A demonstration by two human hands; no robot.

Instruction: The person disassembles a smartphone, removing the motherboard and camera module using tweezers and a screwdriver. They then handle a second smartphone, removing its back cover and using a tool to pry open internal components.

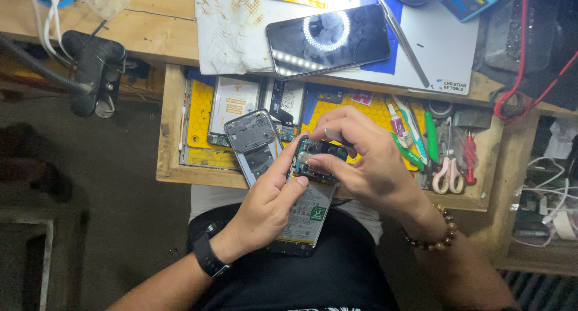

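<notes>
1. Nearest us, over our lap, our left hand (265, 205) grasps the opened smartphone (304, 211) from the 8 o'clock side, with the thumb pressed on its upper edge; a black wristwatch (205, 254) sits on that wrist.
2. Our right hand (367, 160) comes in from 4 o'clock, its fingers (322, 162) pinched on the phone's exposed circuit board (319, 160) and on a slim metal tool (334, 135); a beaded bracelet (436, 236) circles that wrist.
3. At 10 o'clock of the hands a grey phone back frame (253, 142) leans against the phone.
4. Beyond lies an open wooden drawer (171, 130) with a yellow mat (201, 106), and at 3 o'clock pink-handled scissors (445, 172).
5. Farthest, at 12 o'clock on the desk (156, 22), a black smartphone (328, 40) lies face up beside tweezers (403, 40) and a stained paper towel (232, 28).
</notes>
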